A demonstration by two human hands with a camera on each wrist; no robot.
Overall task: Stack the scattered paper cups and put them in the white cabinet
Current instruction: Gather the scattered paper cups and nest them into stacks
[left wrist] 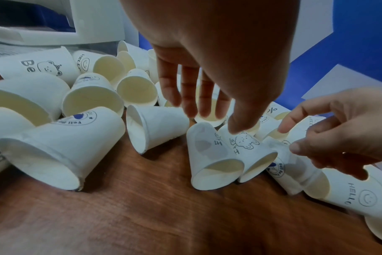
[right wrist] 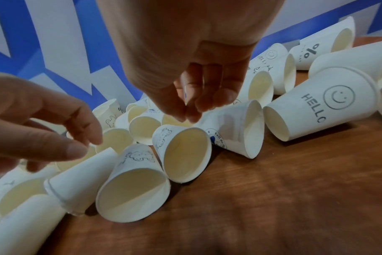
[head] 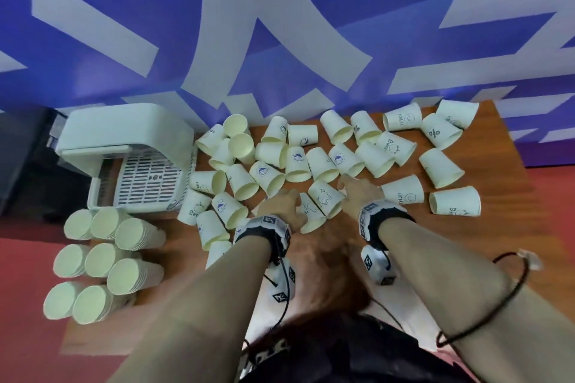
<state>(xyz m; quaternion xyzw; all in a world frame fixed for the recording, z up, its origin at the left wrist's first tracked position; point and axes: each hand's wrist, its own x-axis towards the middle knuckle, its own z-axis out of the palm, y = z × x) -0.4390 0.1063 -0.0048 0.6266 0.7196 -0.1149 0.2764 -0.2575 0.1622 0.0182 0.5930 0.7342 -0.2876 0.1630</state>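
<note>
Several white paper cups (head: 298,162) lie scattered on their sides over the wooden table (head: 504,140). Two cups with a line drawing (left wrist: 209,155) (left wrist: 251,151) lie side by side, mouths toward me. My left hand (left wrist: 207,119) hovers just above them with straight fingers, holding nothing; its thumb tip is at the right one. My right hand (right wrist: 190,112) hangs over the cups to the right with loosely curled fingers, also empty. The white cabinet (head: 124,130) stands open at the table's far left, a slotted tray (head: 149,180) inside.
Several finished cup stacks (head: 102,258) lie on their sides at the table's left front. A cup marked HELLO (right wrist: 316,107) lies just right of my right hand. A blue and white wall (head: 280,25) stands behind the table. Bare wood (left wrist: 142,207) shows in front of the hands.
</note>
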